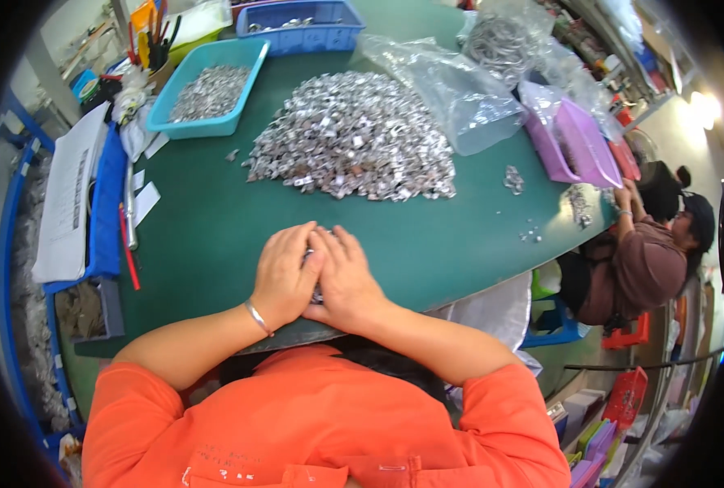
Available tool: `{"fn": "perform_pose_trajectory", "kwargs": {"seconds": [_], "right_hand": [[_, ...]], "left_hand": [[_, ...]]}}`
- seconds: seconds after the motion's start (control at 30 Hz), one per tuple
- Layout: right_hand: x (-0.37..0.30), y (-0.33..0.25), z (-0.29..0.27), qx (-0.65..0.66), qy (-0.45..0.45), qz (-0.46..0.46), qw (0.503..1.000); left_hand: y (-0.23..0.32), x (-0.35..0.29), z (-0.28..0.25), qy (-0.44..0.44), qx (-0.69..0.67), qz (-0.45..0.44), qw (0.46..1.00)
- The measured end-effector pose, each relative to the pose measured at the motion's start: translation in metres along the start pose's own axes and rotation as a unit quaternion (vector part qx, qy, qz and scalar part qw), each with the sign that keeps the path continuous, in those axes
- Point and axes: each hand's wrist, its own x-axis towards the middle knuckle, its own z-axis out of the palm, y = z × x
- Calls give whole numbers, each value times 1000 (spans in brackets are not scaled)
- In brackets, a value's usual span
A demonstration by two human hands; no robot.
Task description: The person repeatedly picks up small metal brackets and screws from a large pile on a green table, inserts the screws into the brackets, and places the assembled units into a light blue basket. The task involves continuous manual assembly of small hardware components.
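Note:
My left hand (284, 267) and my right hand (347, 281) are cupped together at the near edge of the green table (207, 220). Between the palms a few small silvery metal pieces (317, 294) show through the gap; the rest of what they enclose is hidden. My fingers are curled inward, with the tips pointing away from me. Beyond the hands, toward the middle of the table, rises a large heap of the same kind of small metal parts (354, 138).
At the far left stand a turquoise tray (252, 85) of metal parts and a blue bin (297, 41). Clear plastic bags (460, 102) and a pink bin (577, 146) lie right. A red pencil (129, 248) lies left. Another person (638, 268) works at the right edge.

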Motion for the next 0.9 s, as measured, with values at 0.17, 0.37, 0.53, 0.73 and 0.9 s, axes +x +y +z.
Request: {"fn": "perform_pose_trajectory", "kwargs": {"seconds": [0.17, 0.37, 0.53, 0.73, 0.9], "right_hand": [[24, 1, 25, 106, 149, 28, 983], [43, -11, 33, 266, 271, 123, 917], [62, -15, 35, 362, 336, 176, 851], [68, 0, 15, 493, 354, 224, 763], [30, 32, -41, 519, 436, 247, 692]], "left_hand": [[-6, 14, 0, 53, -93, -80, 991], [-1, 30, 7, 141, -537, -319, 768], [-3, 38, 18, 206, -593, -346, 697], [23, 64, 22, 219, -581, -348, 703], [79, 93, 66, 157, -574, -300, 746]]}}
